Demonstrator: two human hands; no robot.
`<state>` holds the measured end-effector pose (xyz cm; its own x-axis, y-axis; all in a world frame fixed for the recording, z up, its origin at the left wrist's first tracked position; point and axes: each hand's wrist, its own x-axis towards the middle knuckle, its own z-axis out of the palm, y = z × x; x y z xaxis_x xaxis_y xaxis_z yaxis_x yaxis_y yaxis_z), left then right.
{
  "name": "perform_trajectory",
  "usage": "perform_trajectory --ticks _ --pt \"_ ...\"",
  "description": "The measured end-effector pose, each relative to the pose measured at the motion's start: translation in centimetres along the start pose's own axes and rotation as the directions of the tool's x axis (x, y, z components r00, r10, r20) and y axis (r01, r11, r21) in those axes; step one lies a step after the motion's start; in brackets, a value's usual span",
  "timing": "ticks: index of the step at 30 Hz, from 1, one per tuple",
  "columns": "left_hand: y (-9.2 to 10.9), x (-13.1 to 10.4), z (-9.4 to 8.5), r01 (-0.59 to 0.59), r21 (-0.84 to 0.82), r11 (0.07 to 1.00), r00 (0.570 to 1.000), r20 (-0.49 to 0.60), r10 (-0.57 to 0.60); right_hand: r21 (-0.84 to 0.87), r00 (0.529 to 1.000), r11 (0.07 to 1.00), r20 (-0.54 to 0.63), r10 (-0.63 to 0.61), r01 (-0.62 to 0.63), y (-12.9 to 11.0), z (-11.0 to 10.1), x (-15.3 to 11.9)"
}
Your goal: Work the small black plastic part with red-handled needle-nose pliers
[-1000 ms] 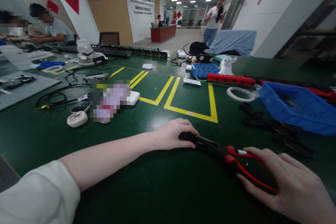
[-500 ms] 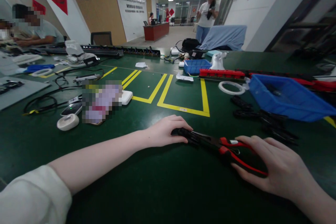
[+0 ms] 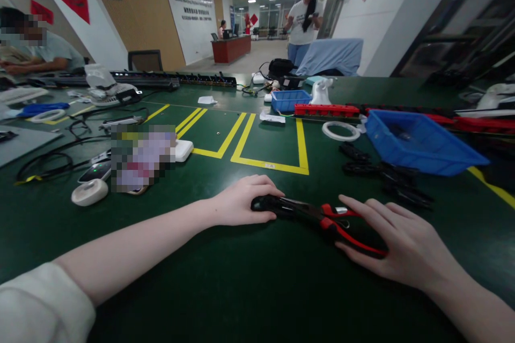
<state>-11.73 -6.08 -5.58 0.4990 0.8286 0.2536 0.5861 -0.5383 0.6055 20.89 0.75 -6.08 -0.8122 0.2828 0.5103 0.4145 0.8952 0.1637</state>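
Note:
My left hand (image 3: 250, 201) pinches the end of a small black part (image 3: 263, 203), whose exact kind I cannot make out. Long-nosed pliers (image 3: 326, 215) with red and black handles lie low over the green table, their jaws pointing left and meeting the black part. Whether the jaws grip that part or lie along it is hard to see. Around the spread handles is my right hand (image 3: 402, 238), thumb on the near handle and fingers along the far one, with the index finger fairly straight.
Several black pieces (image 3: 386, 171) lie right of centre, beside a blue bin (image 3: 426, 144) and a white ring (image 3: 341, 130). Left are a phone (image 3: 140, 163), a white box (image 3: 184, 151), a tape roll (image 3: 89, 192) and cables. Yellow tape (image 3: 269, 165) marks the green table. People are beyond.
The view has shifted, so most things appear further left. My right index finger looks straighter along the upper handle. Both hands stay at the black part and the pliers.

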Motion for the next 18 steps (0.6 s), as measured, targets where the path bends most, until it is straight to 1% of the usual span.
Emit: perform_trajectory --ticks 6,8,12,15,18 --pt "0.31 -0.05 0.03 0.06 -0.003 0.998 0.998 0.019 -0.06 0.019 1.0 1.0 -0.016 -0.017 0.017 -0.02 -0.09 0.06" --pt "0.41 -0.07 0.09 0.077 0.025 0.997 0.997 0.028 -0.077 0.017 0.999 0.999 -0.014 -0.043 0.043 0.01 -0.09 0.06" --pt "0.54 -0.13 0.18 0.073 0.102 0.992 0.995 0.059 -0.079 0.009 0.997 0.997 -0.011 -0.073 0.073 -0.01 -0.2 0.2" --pt "0.65 -0.2 0.11 0.071 0.144 0.987 0.997 0.021 -0.075 0.024 0.997 0.997 -0.01 -0.075 0.075 0.04 -0.13 0.12" --pt "0.68 -0.26 -0.01 0.025 0.104 0.994 0.999 -0.025 -0.022 0.04 0.998 0.998 -0.025 -0.057 0.058 0.14 0.06 -0.15"
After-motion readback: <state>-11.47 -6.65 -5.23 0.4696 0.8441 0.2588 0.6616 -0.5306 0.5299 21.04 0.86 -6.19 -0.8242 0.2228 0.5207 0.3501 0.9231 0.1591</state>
